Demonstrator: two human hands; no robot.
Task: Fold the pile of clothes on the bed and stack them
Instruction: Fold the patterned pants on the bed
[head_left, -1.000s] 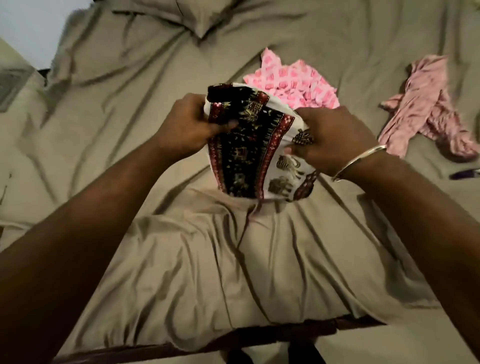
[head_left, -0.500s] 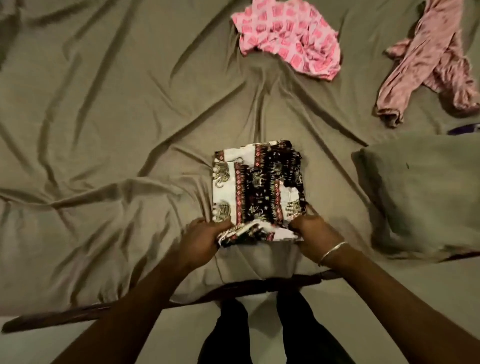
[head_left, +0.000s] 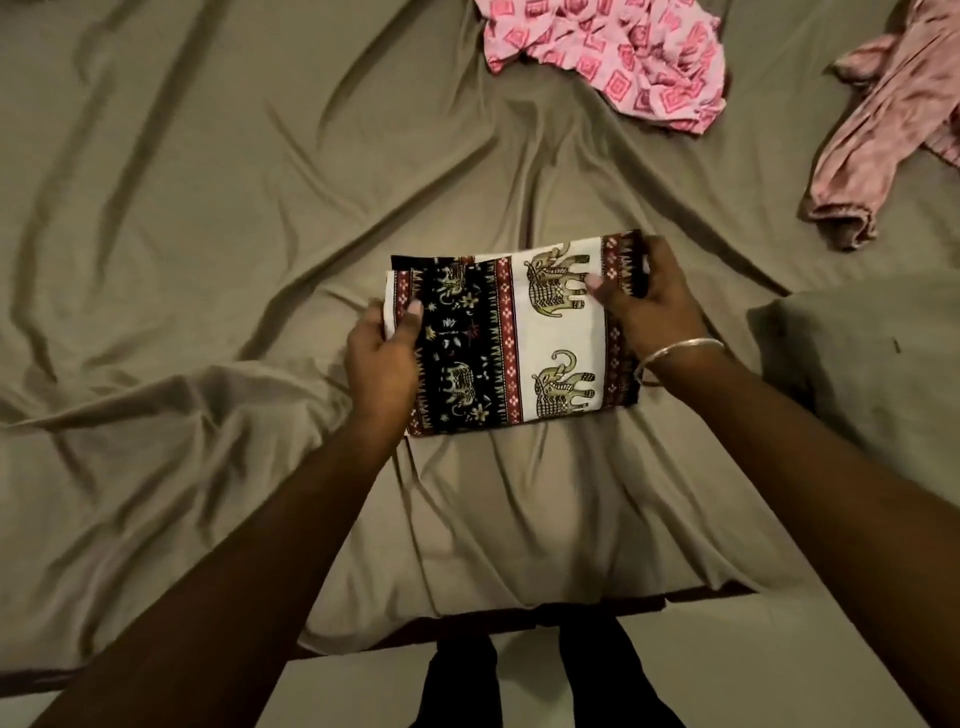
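Observation:
A folded elephant-print cloth (head_left: 511, 338), black, white and red, lies flat on the olive bed sheet (head_left: 208, 234) in the middle of the view. My left hand (head_left: 382, 358) pinches its left edge, thumb on top. My right hand (head_left: 647, 296), with a bangle at the wrist, grips its far right corner, thumb on the white panel. Farther back lie a crumpled pink patterned garment (head_left: 613, 57) and, at the far right, a dusty pink garment (head_left: 893, 135).
An olive pillow (head_left: 862, 364) sits at the right, close to my right forearm. The bed's near edge (head_left: 597, 610) runs across the bottom, with my dark-clothed legs and the pale floor below it. The sheet is heavily wrinkled.
The cloth went from held up in both hands to lying on the bed. Its near end has been folded over, and my hands have moved to its left and right sides.

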